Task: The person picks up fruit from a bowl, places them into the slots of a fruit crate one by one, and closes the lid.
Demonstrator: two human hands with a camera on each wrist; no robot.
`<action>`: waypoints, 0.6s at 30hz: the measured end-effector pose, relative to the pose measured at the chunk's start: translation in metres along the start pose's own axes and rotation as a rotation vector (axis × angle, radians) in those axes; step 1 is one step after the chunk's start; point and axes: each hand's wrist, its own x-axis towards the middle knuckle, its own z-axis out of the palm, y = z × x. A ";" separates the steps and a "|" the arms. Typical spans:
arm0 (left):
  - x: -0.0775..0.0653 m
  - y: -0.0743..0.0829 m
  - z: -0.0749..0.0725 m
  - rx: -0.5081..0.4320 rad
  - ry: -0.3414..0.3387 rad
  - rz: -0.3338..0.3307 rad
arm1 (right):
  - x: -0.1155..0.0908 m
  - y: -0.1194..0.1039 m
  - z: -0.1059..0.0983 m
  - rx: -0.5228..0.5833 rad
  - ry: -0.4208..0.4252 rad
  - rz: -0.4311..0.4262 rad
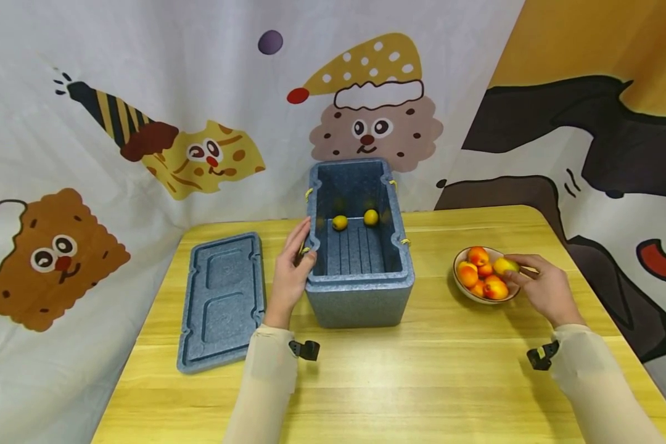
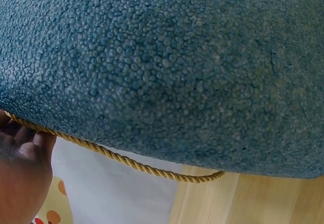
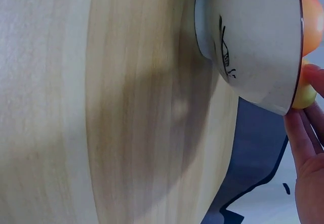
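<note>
A speckled blue-grey foam box (image 1: 361, 302) stands uncovered at the middle of the table, with two small yellow fruits (image 1: 340, 222) on its floor. At its left side my left hand (image 1: 293, 274) holds the rim near the front, beside a twisted yellow cord (image 2: 147, 168) that hangs along the box wall. Over on the right, my right hand (image 1: 549, 290) pinches a yellow fruit (image 1: 505, 266) between thumb and fingers at the edge of a cream bowl (image 3: 258, 47). Several orange-red fruits (image 1: 496, 288), peach-like in look, lie in that bowl.
Left of the box lies its flat foam lid (image 1: 224, 302), showing two recessed panels. The wooden table (image 1: 422, 382) backs onto a cartoon-printed cloth (image 1: 200, 61). More yellow cord loops (image 1: 405, 242) show on the box's right rim.
</note>
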 end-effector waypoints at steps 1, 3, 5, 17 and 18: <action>0.000 0.000 0.000 0.000 0.000 -0.003 | 0.000 0.000 -0.001 -0.003 0.002 0.002; 0.000 0.000 0.000 0.006 0.002 -0.008 | 0.000 -0.002 -0.002 -0.009 0.010 0.003; 0.000 0.001 0.000 0.011 0.008 -0.010 | 0.000 -0.004 -0.004 -0.009 0.023 -0.003; -0.001 -0.001 0.000 0.005 0.007 -0.003 | 0.000 -0.028 -0.017 0.091 0.106 -0.021; -0.001 -0.001 0.000 0.001 0.008 -0.001 | 0.001 -0.031 -0.018 0.095 0.109 -0.024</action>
